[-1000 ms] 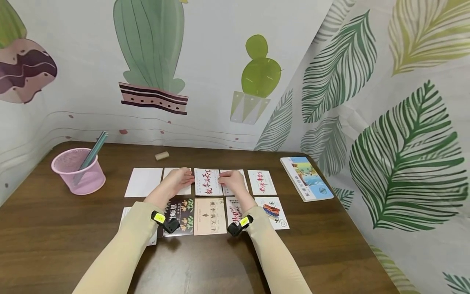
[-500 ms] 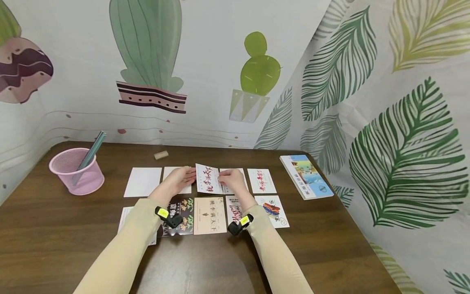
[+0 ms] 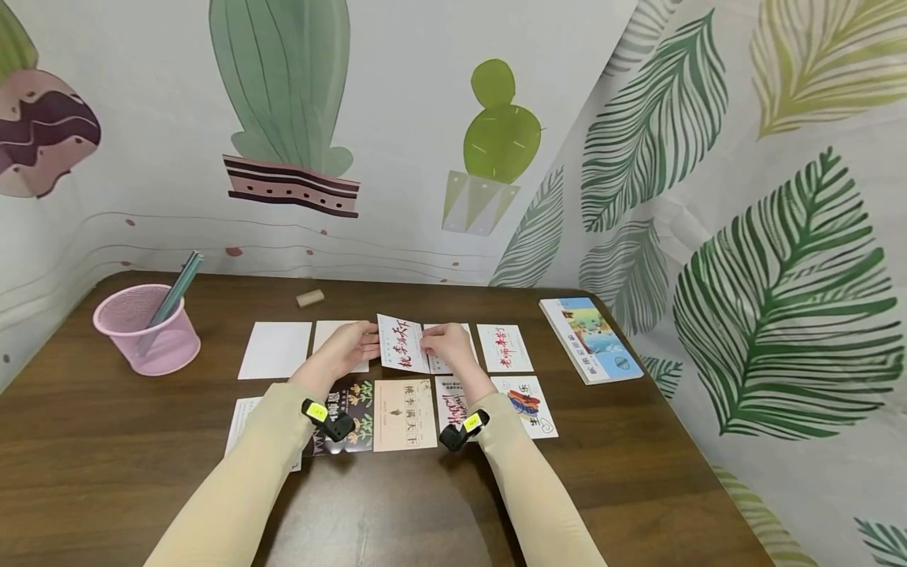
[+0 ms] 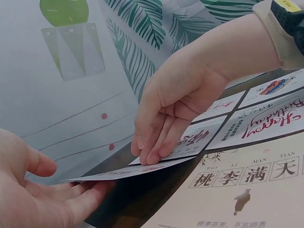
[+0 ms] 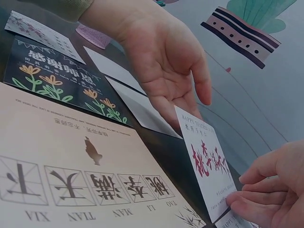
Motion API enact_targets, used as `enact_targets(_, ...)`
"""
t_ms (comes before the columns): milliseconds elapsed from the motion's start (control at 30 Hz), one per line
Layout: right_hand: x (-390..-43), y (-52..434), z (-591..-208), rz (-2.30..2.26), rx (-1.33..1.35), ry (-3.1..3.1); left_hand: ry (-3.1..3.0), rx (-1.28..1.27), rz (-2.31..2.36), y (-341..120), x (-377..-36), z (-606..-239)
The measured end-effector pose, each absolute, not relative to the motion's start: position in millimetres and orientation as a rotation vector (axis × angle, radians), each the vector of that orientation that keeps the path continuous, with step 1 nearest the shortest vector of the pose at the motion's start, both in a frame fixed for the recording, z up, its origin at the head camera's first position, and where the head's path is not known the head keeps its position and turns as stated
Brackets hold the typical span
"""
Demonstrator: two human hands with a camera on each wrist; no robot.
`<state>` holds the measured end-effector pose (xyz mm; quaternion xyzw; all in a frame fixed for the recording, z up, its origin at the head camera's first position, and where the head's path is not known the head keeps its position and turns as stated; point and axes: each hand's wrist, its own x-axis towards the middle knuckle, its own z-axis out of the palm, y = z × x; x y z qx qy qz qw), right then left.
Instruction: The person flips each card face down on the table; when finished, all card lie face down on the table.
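Note:
A white card with red brush lettering (image 3: 401,344) is tilted up off the brown table (image 3: 106,465) in the back row of cards. My left hand (image 3: 352,348) lies palm up beside it, straight fingertips (image 4: 90,194) under the card's raised left edge (image 4: 123,172). My right hand (image 3: 445,343) presses its straight fingers (image 4: 159,142) down on the card's right edge. In the right wrist view the card (image 5: 205,164) leans between the open left palm (image 5: 166,71) and the right hand's fingertips (image 5: 247,202).
Two rows of cards lie flat around the hands: blank white ones (image 3: 276,350) on the left, a dark flowered card (image 3: 352,405), a beige card (image 3: 405,404). A pink basket with pens (image 3: 145,331) stands far left, a book (image 3: 590,340) right, a small cork (image 3: 309,298) behind.
The red-lettered card lay flat a second ago; its left edge has risen off the table over my left fingers while my right fingers stay on its right edge.

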<state>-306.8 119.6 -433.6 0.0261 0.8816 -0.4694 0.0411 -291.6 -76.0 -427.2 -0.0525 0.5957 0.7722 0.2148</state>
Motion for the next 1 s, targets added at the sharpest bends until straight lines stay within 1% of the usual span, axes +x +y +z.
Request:
enact_targets(233, -306.8, 117.3, -426.5, -1.478, 0.034, 2.720, 1.653, -0.130, 2.147, -75.7, -294.2, -431.5)
enact_targets(500, -303.4, 91.3, -407.0, -1.541, -0.107, 2.538, 1.629, -0.110, 2.158, -77.1, -294.4, -430.4)
enact_targets(800, -301.3, 82.7, -407.3, -1.476, -0.111, 2.566, 1.595, -0.086, 2.184, -76.5, -291.5, -427.0)
enact_targets(1000, -299.3, 82.5, -397.0, -1.428, -0.138, 2.629, 1.560, -0.045, 2.229, -76.9, -292.3, -421.8)
